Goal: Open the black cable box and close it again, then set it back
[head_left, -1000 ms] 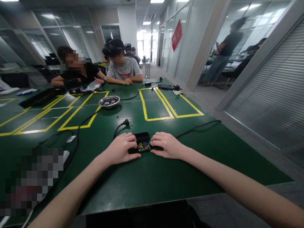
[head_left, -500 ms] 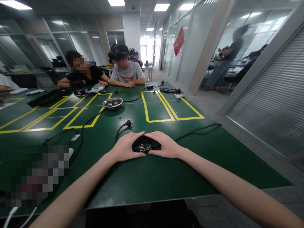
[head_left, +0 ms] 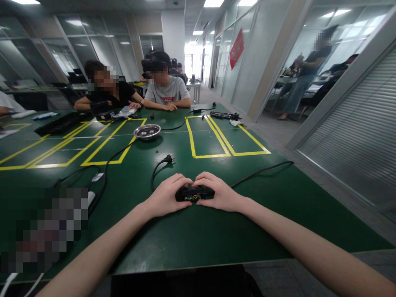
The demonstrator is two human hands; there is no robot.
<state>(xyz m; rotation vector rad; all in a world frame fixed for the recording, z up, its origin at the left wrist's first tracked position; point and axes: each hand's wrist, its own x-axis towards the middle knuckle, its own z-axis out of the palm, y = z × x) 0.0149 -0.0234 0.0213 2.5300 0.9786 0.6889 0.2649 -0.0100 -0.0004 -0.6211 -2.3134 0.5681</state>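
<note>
A small black power adapter case with a circuit board showing at its near edge lies on the green table. My left hand grips its left end, fingers curled over the top. My right hand grips its right end the same way, and the fingertips of both hands meet above the case. A black cable runs off to the right from under my right hand.
A black plug on a cord lies just beyond my hands. A metal bowl of small parts stands farther back among yellow tape rectangles. Two people sit at the table's far end. More cables and a white power strip lie left.
The case lay open with the board and lid apart; my hands have drawn together and the black lid now covers most of the board.
</note>
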